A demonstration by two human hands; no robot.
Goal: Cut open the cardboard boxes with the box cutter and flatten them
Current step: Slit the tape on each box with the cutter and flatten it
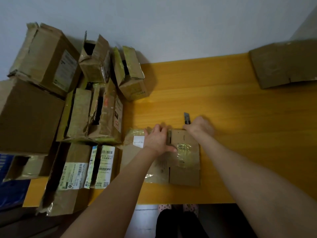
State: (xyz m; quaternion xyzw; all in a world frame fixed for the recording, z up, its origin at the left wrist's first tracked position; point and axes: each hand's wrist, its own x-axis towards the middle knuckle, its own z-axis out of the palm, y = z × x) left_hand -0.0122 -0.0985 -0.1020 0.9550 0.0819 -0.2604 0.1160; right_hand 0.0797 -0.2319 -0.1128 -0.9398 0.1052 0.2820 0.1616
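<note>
A small taped cardboard box (pixel 186 162) lies on the yellow wooden table (pixel 223 103), near its front edge. My left hand (pixel 157 139) rests on the box's far left part, fingers spread over the far edge and thumb on the top. My right hand (pixel 199 127) grips the box cutter (pixel 187 118) at the box's far right corner. The blade end sticks out beyond the hand, pointing away from me. The handle is hidden in my fist.
Several opened and taped cardboard boxes (pixel 96 107) are piled on the table's left side. A flattened cardboard sheet (pixel 284 64) lies at the far right against the wall. The table's front edge (pixel 171 201) is close to me.
</note>
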